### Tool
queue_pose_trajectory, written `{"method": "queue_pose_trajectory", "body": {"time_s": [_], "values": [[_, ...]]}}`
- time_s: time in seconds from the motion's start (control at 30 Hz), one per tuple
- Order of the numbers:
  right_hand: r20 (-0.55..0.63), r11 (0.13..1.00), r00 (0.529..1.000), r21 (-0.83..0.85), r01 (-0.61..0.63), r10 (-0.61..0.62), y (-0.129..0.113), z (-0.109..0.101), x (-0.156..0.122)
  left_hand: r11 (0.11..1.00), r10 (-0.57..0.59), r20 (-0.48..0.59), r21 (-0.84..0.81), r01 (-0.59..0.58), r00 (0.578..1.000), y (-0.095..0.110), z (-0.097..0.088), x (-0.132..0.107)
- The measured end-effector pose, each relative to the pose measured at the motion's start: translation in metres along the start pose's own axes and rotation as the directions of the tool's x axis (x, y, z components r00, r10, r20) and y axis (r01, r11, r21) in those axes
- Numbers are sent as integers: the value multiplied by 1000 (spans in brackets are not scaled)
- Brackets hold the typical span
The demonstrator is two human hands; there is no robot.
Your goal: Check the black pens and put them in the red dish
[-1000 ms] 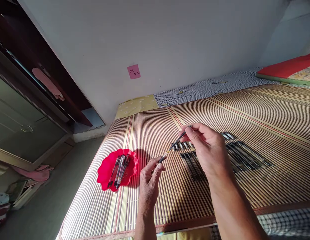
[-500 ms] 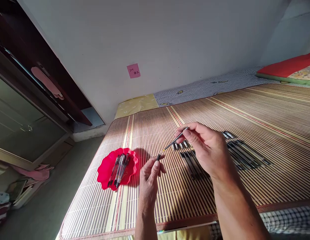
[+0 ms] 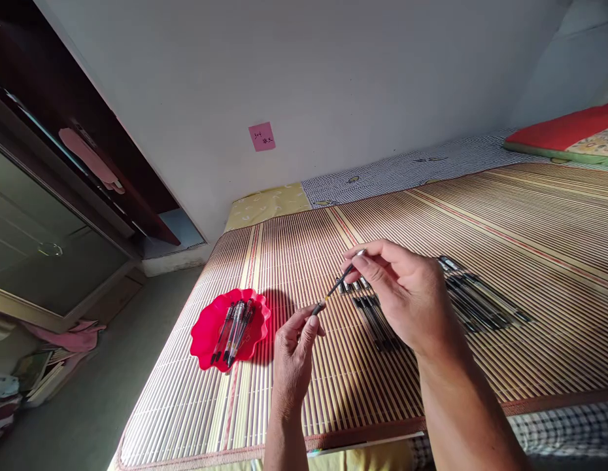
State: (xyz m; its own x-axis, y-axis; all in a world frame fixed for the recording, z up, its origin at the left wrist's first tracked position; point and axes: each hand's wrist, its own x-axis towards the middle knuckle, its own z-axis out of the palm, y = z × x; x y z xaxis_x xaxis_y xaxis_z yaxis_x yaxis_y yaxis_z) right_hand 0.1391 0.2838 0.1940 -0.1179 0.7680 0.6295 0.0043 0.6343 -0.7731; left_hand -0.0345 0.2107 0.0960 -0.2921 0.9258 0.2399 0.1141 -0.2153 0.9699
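My left hand (image 3: 295, 350) pinches a short black pen part (image 3: 318, 308), pointing up toward the right, between thumb and fingertips. Above it, my right hand (image 3: 406, 288) grips a thin dark pen refill (image 3: 339, 282) near its upper end. The refill slants down, and its yellowish tip is at the mouth of the black part; whether it has entered I cannot tell. Partly behind my right hand lie several dark pen pieces (image 3: 375, 324) and a row of short clipped pieces (image 3: 363, 283). Several long, thin dark pen pieces (image 3: 480, 301) lie right of that wrist.
A red scalloped plate (image 3: 202, 333) holding several pens (image 3: 238, 330) stands left of my hands on the striped bamboo mat (image 3: 265, 405). A folded red quilt (image 3: 554, 134) lies at the far right. A pink note (image 3: 261, 137) is on the wall behind.
My left hand has tilted the black part rightward, up toward the refill. The refill's tip has moved slightly right and now meets the part's mouth.
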Motion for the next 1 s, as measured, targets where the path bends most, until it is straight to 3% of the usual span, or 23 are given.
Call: {"method": "queue_pose_trajectory", "body": {"time_s": [0.17,0.3,0.43,0.53,0.8,1.0], "values": [[159,997,985,33,-74,68,8,12,-2,1000,19,-14,-22,-20,1000,6,3,-1],[368,984,917,27,-176,154,18,14,-3,982,-22,-4,-186,21,1000,0,6,0],[305,978,931,-1,-209,200,26,12,-2,948,-91,41,-303,99,995,-8,8,1],[321,976,926,22,-216,197,30,15,-2,931,-111,61,-342,125,992,-7,10,0],[496,917,833,157,-366,247,31,25,-5,912,-117,125,-379,156,985,1,14,-2],[438,954,864,48,-297,247,32,25,-5,911,-107,139,-383,153,984,1,14,-3]]}}
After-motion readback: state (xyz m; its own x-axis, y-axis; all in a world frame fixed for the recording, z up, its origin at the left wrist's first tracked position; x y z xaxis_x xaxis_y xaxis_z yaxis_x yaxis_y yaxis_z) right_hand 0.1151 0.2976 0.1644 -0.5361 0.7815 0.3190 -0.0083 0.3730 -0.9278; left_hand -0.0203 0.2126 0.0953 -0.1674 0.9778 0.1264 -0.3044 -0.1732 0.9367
